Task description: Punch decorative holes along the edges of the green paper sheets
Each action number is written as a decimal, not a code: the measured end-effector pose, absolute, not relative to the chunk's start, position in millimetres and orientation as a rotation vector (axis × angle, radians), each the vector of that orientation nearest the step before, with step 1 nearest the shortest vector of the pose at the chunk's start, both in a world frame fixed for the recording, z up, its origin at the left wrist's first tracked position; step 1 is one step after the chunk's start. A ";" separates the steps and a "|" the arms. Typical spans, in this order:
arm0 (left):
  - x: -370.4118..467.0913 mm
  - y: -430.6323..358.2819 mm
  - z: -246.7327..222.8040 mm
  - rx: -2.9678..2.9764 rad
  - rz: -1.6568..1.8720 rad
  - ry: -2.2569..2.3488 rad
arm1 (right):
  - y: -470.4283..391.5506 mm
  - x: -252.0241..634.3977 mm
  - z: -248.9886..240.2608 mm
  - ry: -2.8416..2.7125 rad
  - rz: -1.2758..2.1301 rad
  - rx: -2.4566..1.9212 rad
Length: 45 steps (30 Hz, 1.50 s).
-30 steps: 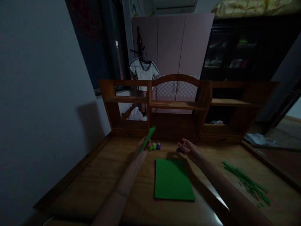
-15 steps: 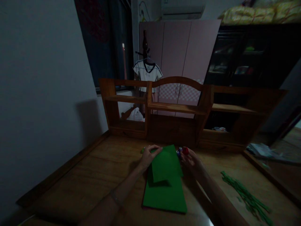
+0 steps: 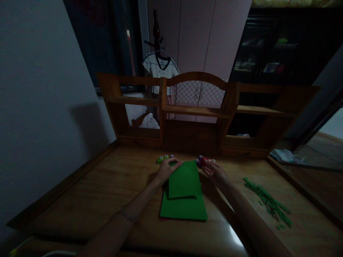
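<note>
Left hand [image 3: 166,170] pinches small green sheet [image 3: 183,182] at far left corner, fingers closed on edge; sheet extends right and near from fingertips, over larger green sheet [image 3: 184,210]; right hand [image 3: 215,173], fingers curled nearly together, holds red piece [image 3: 205,161] at fingertips, just right of small sheet's far end.
</note>
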<state>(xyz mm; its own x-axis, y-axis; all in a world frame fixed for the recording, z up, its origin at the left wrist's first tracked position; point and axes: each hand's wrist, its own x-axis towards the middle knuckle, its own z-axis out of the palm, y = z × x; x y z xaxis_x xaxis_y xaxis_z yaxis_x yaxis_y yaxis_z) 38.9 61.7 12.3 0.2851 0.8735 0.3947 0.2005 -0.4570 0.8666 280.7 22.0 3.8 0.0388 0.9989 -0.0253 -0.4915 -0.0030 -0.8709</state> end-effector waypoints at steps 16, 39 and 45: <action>36.4 75.2 -3.1 1.780 1.301 1.078 | 6.9 267.0 18.1 -0.747 1.699 -0.789; 35.8 61.3 19.5 2.064 0.945 0.961 | -6.4 249.6 17.3 -0.873 1.848 -0.791; 34.8 62.6 18.7 2.038 0.941 0.913 | -4.0 253.1 17.3 -0.855 1.861 -0.863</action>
<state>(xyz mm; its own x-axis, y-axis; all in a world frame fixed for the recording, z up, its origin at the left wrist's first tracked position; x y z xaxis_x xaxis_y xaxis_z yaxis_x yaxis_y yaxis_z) 34.8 62.6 18.7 0.4871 0.8108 0.3246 0.2998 -0.5044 0.8098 253.1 -4.0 17.3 -0.3645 0.9056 -0.2168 -0.4254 -0.3690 -0.8264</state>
